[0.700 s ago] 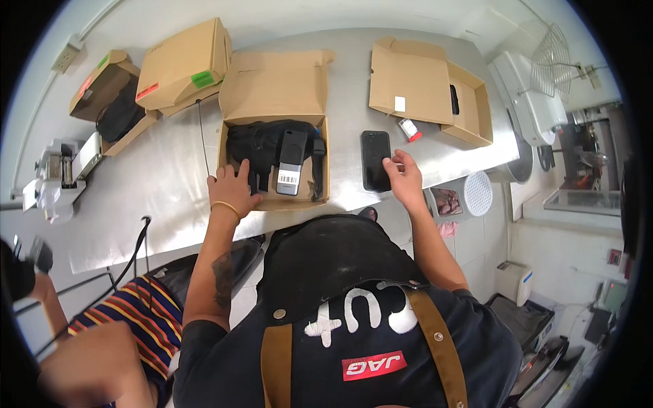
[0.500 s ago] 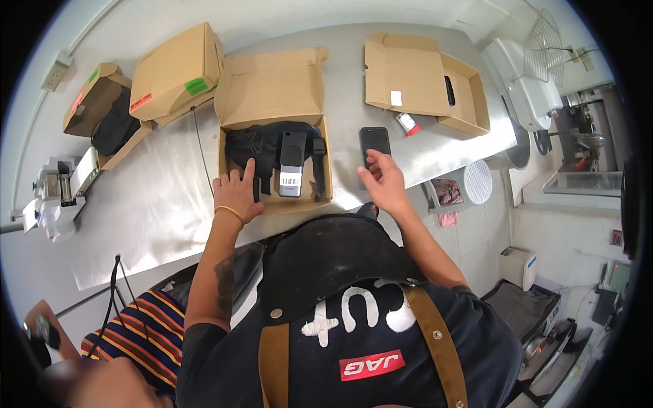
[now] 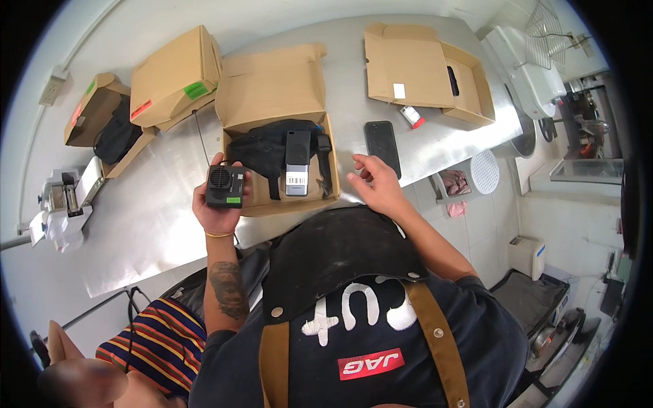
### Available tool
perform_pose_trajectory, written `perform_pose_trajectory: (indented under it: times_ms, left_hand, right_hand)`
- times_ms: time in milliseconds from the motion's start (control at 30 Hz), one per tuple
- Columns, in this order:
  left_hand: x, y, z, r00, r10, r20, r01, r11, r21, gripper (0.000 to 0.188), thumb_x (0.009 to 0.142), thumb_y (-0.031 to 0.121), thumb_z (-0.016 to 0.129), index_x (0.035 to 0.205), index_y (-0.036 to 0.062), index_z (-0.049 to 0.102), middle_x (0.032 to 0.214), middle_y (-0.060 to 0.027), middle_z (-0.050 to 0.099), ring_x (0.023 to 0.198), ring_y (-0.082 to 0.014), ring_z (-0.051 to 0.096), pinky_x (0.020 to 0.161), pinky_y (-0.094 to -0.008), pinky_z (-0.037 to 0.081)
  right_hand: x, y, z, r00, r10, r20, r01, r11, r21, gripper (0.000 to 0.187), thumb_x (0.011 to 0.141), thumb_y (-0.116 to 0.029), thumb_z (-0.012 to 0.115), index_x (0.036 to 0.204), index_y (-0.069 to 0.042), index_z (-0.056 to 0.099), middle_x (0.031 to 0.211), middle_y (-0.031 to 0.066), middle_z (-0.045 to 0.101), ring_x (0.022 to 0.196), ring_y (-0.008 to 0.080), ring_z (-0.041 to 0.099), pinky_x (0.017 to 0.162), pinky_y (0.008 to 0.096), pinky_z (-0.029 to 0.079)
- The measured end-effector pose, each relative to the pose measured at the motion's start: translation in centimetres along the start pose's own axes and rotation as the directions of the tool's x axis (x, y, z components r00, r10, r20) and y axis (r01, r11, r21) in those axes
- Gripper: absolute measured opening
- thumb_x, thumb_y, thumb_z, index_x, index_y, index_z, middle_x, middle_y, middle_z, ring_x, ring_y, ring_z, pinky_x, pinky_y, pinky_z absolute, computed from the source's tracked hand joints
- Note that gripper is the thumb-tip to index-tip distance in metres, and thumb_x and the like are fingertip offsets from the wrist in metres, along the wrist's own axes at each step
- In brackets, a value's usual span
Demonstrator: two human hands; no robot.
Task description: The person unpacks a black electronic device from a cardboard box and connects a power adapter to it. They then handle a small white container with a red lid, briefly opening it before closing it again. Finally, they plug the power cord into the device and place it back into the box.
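Note:
My left hand [image 3: 216, 212] is turned palm up, its fingers wrapped round a small black box-shaped device [image 3: 225, 186] with a round fan grille and a green sticker. It is held over the left front corner of an open cardboard box [image 3: 272, 207]. Inside that box lie a black fabric pouch with straps [image 3: 262, 149] and a grey-and-black handheld device [image 3: 297, 163] bearing a white barcode label. My right hand [image 3: 378, 185] hovers by the table's front edge, fingers loosely curled and apart, holding nothing. Just beyond it a black smartphone [image 3: 383, 148] lies on the table.
A closed cardboard box [image 3: 173, 78] and an open one [image 3: 81, 129] with black fabric stand at the left. Another open box [image 3: 408, 68] lies at the back right beside a small white-and-red container [image 3: 412, 117]. A person in striped clothing [image 3: 153, 343] is at the lower left.
My left hand has lifted the black fan device out of the box and turned palm up with it. My right hand has drawn back from the smartphone.

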State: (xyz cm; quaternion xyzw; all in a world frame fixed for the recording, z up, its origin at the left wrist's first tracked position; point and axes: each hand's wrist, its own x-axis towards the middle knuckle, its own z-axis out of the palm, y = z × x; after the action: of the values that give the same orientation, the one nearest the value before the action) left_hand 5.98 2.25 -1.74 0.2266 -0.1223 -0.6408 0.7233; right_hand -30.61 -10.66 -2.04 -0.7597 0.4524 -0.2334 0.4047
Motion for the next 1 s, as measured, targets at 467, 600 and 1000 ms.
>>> perform_pose_trajectory:
  times_ms: [467,600,1000]
  left_hand:
    - [-5.4,8.6,13.7,0.912,0.369,0.178,-0.408,0.778,0.478,0.086,0.092,0.043,0.064,0.162,0.0031,0.033,0.151,-0.0280,0.048,0.125,-0.0460,0.058,0.089,-0.0501,0.060]
    - [-4.9,9.9,21.5,0.794,0.384,0.471,-0.545,0.793,0.271,0.094,0.091,0.045,0.066,0.167,0.0062,0.025,0.156,-0.0287,0.044,0.128,-0.0528,0.054,0.086,-0.0541,0.059]
    - [-4.6,0.9,16.9,0.969,0.169,0.182,-0.197,0.969,0.149,0.071,0.085,0.016,0.063,0.152,0.0017,0.045,0.138,-0.0209,0.062,0.132,-0.0300,0.061,0.115,-0.0422,0.048]
  right_hand:
    - [3.2,-2.1,0.8,0.979,-0.170,0.116,0.175,0.984,-0.028,0.053,0.095,-0.028,0.076,0.137,0.001,0.062,0.115,0.0165,0.070,0.094,0.0261,0.070,0.084,0.0379,0.057]
    - [8.3,-12.3,3.7,0.868,-0.456,0.195,0.432,0.889,0.152,0.073,0.091,-0.033,0.081,0.149,-0.001,0.051,0.134,0.0208,0.060,0.114,0.0315,0.065,0.096,0.0398,0.055]
    - [10.5,-10.8,3.2,0.635,-0.585,0.505,-0.497,0.191,0.846,0.078,0.093,-0.018,0.068,0.162,-0.002,0.035,0.139,0.0209,0.064,0.112,0.0288,0.069,0.090,0.0419,0.057]
